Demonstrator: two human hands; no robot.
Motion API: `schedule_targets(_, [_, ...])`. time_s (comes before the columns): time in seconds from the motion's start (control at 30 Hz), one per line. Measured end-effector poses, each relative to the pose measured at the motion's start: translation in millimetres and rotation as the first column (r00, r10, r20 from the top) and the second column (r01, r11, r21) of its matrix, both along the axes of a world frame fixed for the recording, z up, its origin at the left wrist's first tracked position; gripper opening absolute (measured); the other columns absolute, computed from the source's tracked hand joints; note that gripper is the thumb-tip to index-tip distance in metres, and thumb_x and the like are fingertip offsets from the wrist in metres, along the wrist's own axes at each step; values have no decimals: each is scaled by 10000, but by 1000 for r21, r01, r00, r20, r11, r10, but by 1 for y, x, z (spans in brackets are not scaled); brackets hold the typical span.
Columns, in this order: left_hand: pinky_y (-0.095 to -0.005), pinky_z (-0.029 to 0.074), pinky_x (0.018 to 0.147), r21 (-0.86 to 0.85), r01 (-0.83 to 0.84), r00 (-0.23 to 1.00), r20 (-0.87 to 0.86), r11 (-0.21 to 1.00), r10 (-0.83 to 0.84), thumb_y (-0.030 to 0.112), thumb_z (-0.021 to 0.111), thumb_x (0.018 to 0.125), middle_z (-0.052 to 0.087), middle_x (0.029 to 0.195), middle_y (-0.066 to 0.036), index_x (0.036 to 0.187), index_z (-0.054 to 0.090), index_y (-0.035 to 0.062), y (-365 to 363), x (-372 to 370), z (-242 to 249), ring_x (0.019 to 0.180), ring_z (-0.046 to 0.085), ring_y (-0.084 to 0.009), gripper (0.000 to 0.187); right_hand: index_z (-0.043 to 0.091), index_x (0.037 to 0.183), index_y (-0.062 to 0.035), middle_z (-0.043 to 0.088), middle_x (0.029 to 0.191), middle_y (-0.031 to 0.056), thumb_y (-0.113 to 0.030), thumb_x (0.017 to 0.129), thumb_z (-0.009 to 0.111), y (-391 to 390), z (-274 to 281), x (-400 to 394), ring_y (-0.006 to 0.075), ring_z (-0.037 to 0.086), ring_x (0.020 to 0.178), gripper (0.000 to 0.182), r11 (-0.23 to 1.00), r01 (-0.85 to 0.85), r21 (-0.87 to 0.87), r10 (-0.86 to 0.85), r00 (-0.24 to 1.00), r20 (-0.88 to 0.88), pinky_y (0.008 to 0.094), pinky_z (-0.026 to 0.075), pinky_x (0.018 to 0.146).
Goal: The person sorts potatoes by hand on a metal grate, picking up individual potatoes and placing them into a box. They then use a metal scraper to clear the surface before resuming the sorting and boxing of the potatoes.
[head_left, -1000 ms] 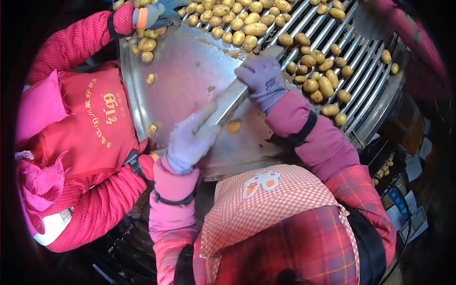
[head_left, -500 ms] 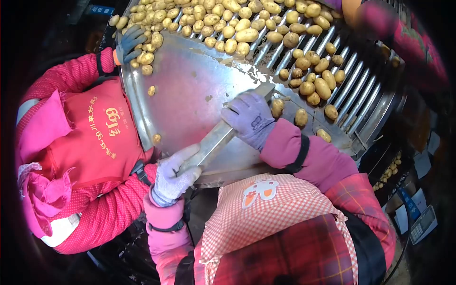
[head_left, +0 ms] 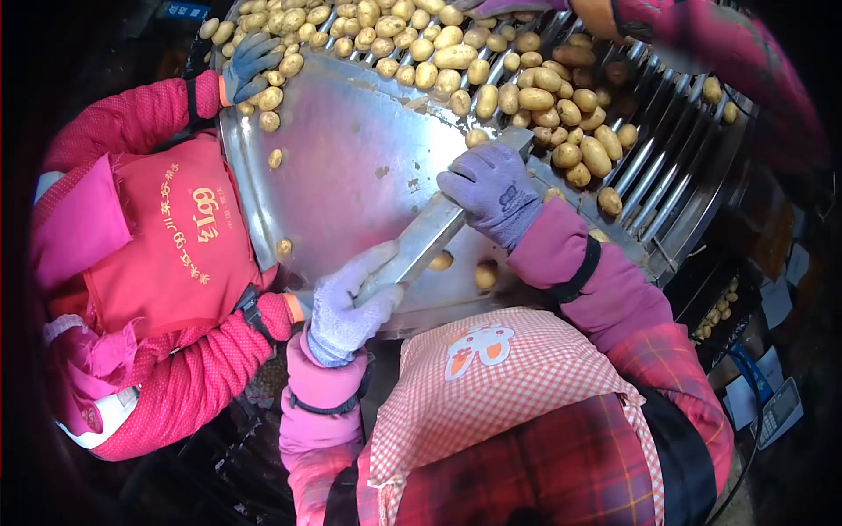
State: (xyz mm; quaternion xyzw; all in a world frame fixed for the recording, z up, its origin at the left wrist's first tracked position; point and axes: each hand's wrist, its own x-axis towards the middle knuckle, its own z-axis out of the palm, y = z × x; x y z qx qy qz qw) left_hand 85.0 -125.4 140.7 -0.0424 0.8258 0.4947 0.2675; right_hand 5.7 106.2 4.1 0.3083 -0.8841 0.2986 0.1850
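Note:
Both my gloved hands grip a long flat metal bar (head_left: 431, 232) that lies slantwise on a steel chute (head_left: 342, 175). My left hand (head_left: 349, 305) holds its near end by the chute's front edge. My right hand (head_left: 491, 188) holds it higher up, close to the roller bed (head_left: 649, 167). The bar's far tip touches a heap of potatoes (head_left: 544, 96) on the rollers. Two potatoes (head_left: 484, 275) lie on the steel just right of the bar, under my right forearm.
A person in a red apron (head_left: 167, 237) stands at my left, a blue-gloved hand (head_left: 250, 61) on potatoes at the chute's top left. Another person's arm (head_left: 631, 17) reaches in at the top right. Loose potatoes (head_left: 275, 159) dot the chute. A crate with potatoes (head_left: 715, 320) sits lower right.
The bar and both my hands have swung up and right toward the rollers. Potatoes have rolled down onto the steel right of the bar. The other person's blue glove stayed at the top left.

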Motion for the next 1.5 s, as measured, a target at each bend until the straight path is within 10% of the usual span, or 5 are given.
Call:
schedule_targets(0.5, [-224, 472, 781, 60, -6, 984, 178, 998, -5, 67, 671, 815, 655, 1066, -75, 1277, 562, -41, 8, -19, 20, 868, 595, -104, 487, 642, 940, -179, 580, 874, 29, -157, 656, 687, 13, 2, 23, 263, 593, 870, 288, 984, 177, 6, -177, 979, 99, 432, 449, 779])
schedule_targets(0.77, [-191, 409, 618, -46, 103, 994, -25, 994, -104, 107, 689, 840, 612, 908, 2, 1292, 560, -19, 13, 15, 14, 701, 514, -47, 487, 631, 902, -195, 558, 866, 5, -189, 724, 606, 19, 8, 41, 238, 576, 878, 180, 990, 143, -10, -143, 990, 17, 422, 440, 808])
schedule_targets(0.83, [-282, 486, 869, 89, -20, 984, 179, 996, 3, 126, 731, 827, 671, 1109, -105, 1279, 568, -29, 8, 23, 28, 968, 616, -129, 505, 637, 939, -166, 575, 878, 27, -142, 674, 652, 16, 20, 55, 256, 587, 898, 267, 997, 74, 35, -78, 990, 121, 430, 443, 830])
schedule_targets(1.1, [-267, 504, 810, -4, 165, 981, -102, 986, -164, 102, 711, 824, 679, 1066, -116, 1269, 572, -36, 78, 0, 8, 908, 636, -140, 486, 627, 936, -208, 574, 891, 5, -230, 631, 698, 76, 9, 28, 244, 582, 933, 314, 974, 223, 33, -223, 975, -8, 442, 427, 860])
schedule_targets(1.5, [-216, 472, 700, -6, 201, 977, -74, 980, -201, 87, 704, 813, 652, 1017, -36, 1260, 577, -32, 72, -1, 37, 772, 568, -71, 480, 634, 959, -202, 579, 946, 20, -166, 647, 664, 66, 36, 57, 262, 558, 948, 315, 933, 350, 86, -352, 936, -2, 428, 426, 860])
